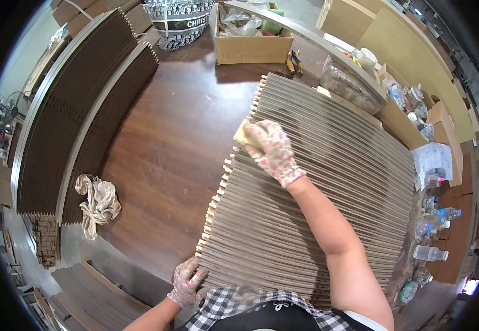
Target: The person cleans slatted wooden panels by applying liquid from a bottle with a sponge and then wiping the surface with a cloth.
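Note:
A wide row of long grey-brown wooden slats [305, 215] lies side by side on a brown table, pale tenon ends showing along its left side. My right hand [272, 150], in a white glove with pink spots, is closed on a yellowish sponge [241, 134]. It presses the sponge at the slats' left ends, toward the far part of the row; the hand is slightly blurred. At the near left corner, my left hand [185, 282], gloved alike, has its thumb and fingers curled on the end of the nearest slats. Part of its grip is hidden.
Tall stacks of dark slats [57, 116] stand on the left, with a crumpled pale cloth [100, 205] beside them. At the back are a cardboard box [253, 51] and pliers [293, 63]. Plastic bottles [430, 253] line the right side near a paper sheet [433, 160].

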